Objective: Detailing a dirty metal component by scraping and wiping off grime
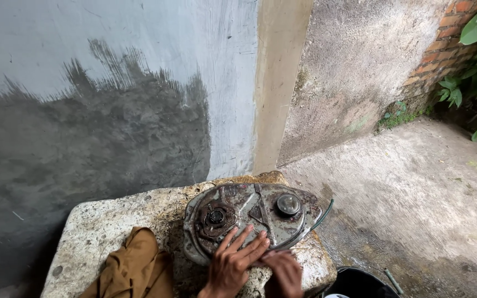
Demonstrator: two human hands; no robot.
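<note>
Head view: rusty metal engine cover (249, 218) lies flat on a stone worktop (100, 221). Left hand (233, 265) rests on the cover's near edge, fingers (247, 243) spread. Right hand (285, 271) beside it, fingers curled on the rim. Brown cloth (133, 267) left of the cover, black bucket (360, 282) right below.

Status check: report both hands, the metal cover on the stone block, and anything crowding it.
Left hand flat on greasy metal cover, fingers spread. Right hand at its near edge, grip unclear. Brown cloth lies left, apart.
</note>
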